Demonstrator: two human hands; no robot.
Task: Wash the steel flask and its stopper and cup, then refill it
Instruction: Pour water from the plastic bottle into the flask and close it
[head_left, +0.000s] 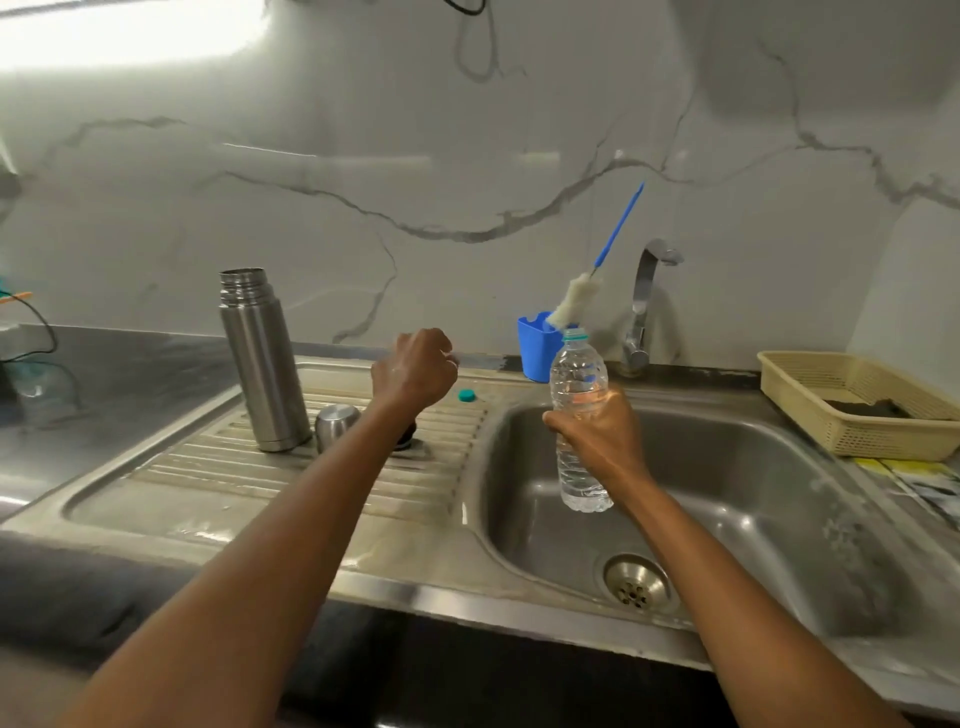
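Note:
The steel flask (262, 358) stands upright and uncapped on the ribbed drainboard (208, 467). Its steel cup (335, 423) sits upside down just right of it. A dark stopper (408, 439) lies behind my left forearm, mostly hidden. My left hand (415, 371) hovers above the drainboard with fingers curled and nothing visible in it. A small teal bottle cap (467, 396) lies on the drainboard to its right. My right hand (597, 431) grips a clear, open plastic water bottle (579, 384) upright over the sink basin (727, 493).
A blue cup (535, 345) at the back of the sink holds a bottle brush (576, 299) with a blue handle. The tap (644, 306) rises behind the basin. A cream plastic basket (852, 405) sits at the right. Cables and a glass lie at far left.

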